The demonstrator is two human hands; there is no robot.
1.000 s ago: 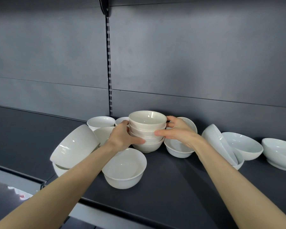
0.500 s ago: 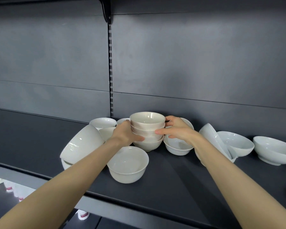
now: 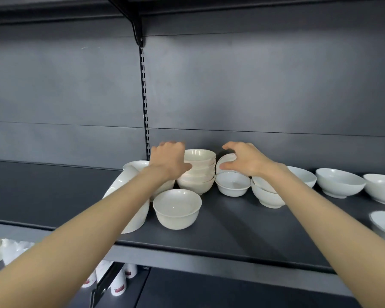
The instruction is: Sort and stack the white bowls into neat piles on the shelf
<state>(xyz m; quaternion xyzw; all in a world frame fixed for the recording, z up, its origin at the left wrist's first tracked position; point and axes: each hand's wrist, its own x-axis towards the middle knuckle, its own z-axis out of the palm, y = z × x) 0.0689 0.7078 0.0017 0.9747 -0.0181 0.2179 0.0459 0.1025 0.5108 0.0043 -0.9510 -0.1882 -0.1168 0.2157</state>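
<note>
the stack of cream bowls (image 3: 198,174) stands near the back of the shelf (image 3: 242,223) between the left hand (image 3: 168,161) and right hand (image 3: 246,160), both with fingers loosely apart and gripping nothing, so this pile seems set and the next move likely calls for taking the loose front bowl (image 3: 177,207).

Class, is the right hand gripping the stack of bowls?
No: the right hand hangs open beside the stack, with a clear gap between them.
</note>
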